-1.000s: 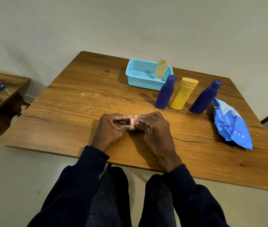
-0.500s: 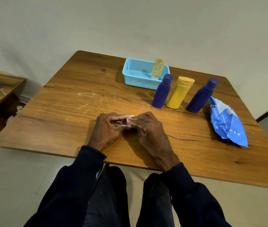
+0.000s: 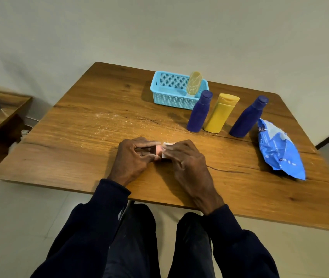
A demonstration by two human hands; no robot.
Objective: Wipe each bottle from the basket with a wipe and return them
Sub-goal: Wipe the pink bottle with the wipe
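Pink small bottle [image 3: 159, 150] is pinched by the left hand [image 3: 134, 157], white wipe [image 3: 166, 144] by the right hand [image 3: 183, 157]; turning the bottle slowly should reach every side.

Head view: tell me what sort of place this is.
Probably a plain room in a home, not a workshop: a wooden table near a bare wall, a tiled floor, and a low wooden side table.

Left half of the table [image 3: 83, 137] lay open, far right crowded — basket [image 3: 166, 101], row of three bottles [image 3: 220, 115], wipes pack [image 3: 280, 153] close together.
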